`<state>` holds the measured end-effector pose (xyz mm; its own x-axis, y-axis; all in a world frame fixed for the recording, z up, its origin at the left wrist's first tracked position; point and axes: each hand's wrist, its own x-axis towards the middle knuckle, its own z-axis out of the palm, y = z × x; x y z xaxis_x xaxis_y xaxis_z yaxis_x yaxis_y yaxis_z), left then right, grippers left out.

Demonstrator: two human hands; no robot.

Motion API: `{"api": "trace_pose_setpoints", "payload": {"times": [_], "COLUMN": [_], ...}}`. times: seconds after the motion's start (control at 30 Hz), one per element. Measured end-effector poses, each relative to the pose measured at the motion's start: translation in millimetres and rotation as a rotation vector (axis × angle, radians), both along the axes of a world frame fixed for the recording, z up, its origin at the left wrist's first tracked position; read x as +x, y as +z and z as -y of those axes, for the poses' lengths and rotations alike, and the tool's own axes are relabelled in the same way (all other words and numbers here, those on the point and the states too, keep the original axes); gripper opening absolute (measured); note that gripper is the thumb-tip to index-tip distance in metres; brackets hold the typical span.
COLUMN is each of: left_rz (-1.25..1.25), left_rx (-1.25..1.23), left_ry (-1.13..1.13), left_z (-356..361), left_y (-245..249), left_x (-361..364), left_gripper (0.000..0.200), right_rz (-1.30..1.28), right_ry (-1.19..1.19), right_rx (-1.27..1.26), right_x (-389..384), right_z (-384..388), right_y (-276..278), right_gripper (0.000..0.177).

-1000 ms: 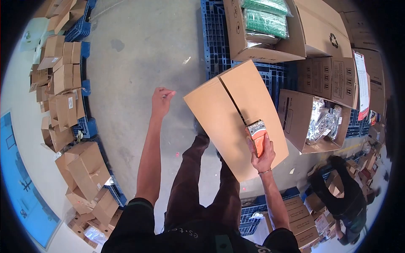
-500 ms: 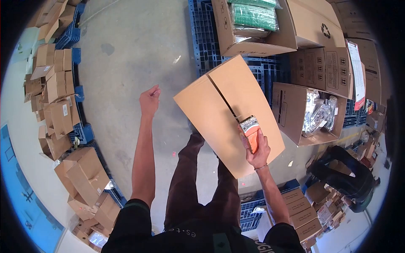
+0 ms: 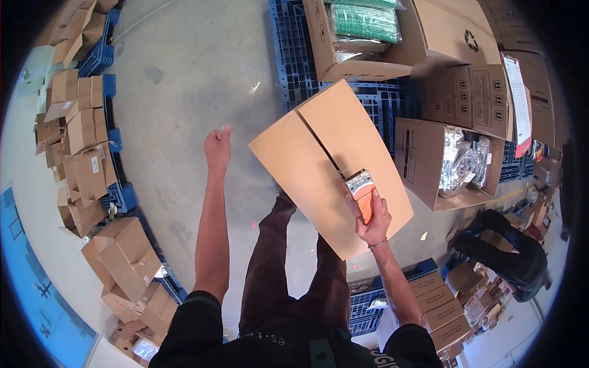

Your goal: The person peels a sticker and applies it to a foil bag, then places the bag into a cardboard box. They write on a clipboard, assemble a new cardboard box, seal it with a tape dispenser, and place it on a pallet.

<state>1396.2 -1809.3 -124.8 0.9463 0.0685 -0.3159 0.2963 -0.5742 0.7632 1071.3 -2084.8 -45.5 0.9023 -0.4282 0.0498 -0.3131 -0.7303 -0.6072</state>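
Observation:
A large closed cardboard box [image 3: 307, 165] sits tilted in front of my legs, with a dark gap running between its two top flaps. My right hand [image 3: 375, 221] is wrapped around an orange tape dispenser [image 3: 365, 202]. The dispenser's metal head rests on or just over the lower end of the flap seam. My left hand [image 3: 217, 150] hangs over the floor, to the left of the box and apart from it. Its fingers are curled closed, with thumb and finger close together; whether something small is pinched there is too fine to make out.
Blue pallets [image 3: 294, 49] lie beyond the box. An open carton [image 3: 368, 72] holds green plastic-wrapped packs, and another carton [image 3: 417, 162] holds silvery bags. Stacked boxes [image 3: 86, 168] line the left wall. A person [image 3: 509, 257] bends over boxes at right.
My left hand has turned slightly, its fingertips now pointing more upward. The box and surroundings have shifted a little in view. My right hand keeps the tape dispenser at about the same spot.

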Motion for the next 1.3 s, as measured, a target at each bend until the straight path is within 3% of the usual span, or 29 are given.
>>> {"api": "trace_pose_setpoints", "payload": {"times": [0.07,0.13,0.23,0.33,0.37,0.43,0.47,0.53,0.57,0.63,0.67,0.73,0.8,0.9,1.0,1.07,1.23,1.3], "left_rz": [0.04,-0.147,-0.131,-0.154,-0.153,-0.187,-0.188,-0.017,-0.021,0.362,0.352,0.129,-0.218,-0.503,-0.473,-0.482,-0.324,0.001], "left_rx": [0.026,-0.204,-0.393,-0.4,-0.401,-0.009,-0.011,0.323,0.322,-0.056,-0.062,-0.084,-0.131,0.075,0.08,-0.033,-0.196,-0.154], "left_ry": [-0.029,-0.06,-0.099,-0.131,-0.131,-0.078,-0.078,0.023,0.019,-0.018,-0.026,-0.214,-0.443,-0.98,-0.992,-1.072,-0.982,-0.873], "left_z": [-1,1,-6,1,6,17,16,15,17,29,41,82,122,181,208,211,207,198], "left_y": [1,14,-5,-2,8,38,37,34,28,13,24,69,82,92,84,77,44,45], "left_x": [0,0,4,5,7,14,19,34,36,33,27,8,-24,-65,-97,-104,-117,-106], "left_gripper": [0.027,0.023,0.029,0.032,0.032,0.039,0.039,0.038,0.038,0.037,0.037,0.041,0.049,0.073,0.08,0.077,0.062,0.05], "right_rz": [0.012,0.01,0.008,0.014,0.022,0.023,0.02,0.019,0.019,0.008,0.001,0.009,0.021,0.002,-0.026,-0.015,-0.084,-0.118], "right_ry": [0.003,0.005,0.006,0.006,0.007,0.006,0.006,0.007,0.008,0.004,0.004,0.006,0.017,0.034,0.041,0.047,0.059,0.082], "right_rx": [0.001,0.006,0.005,-0.002,-0.004,-0.001,0.003,-0.001,-0.002,-0.009,-0.013,-0.023,-0.028,-0.044,-0.04,-0.046,-0.021,-0.02], "right_x": [0,1,0,1,1,1,1,0,0,-1,-4,-5,-7,-6,-8,-8,-4,15], "right_z": [0,0,0,-1,-1,-1,-1,0,-1,-1,-1,0,-1,-2,2,0,0,1], "right_y": [0,2,1,0,0,0,1,0,0,-1,-2,-5,-5,-6,-6,-9,-2,15], "right_gripper": [0.087,0.086,0.085,0.084,0.084,0.084,0.084,0.085,0.085,0.086,0.087,0.087,0.088,0.087,0.086,0.086,0.086,0.086]}}
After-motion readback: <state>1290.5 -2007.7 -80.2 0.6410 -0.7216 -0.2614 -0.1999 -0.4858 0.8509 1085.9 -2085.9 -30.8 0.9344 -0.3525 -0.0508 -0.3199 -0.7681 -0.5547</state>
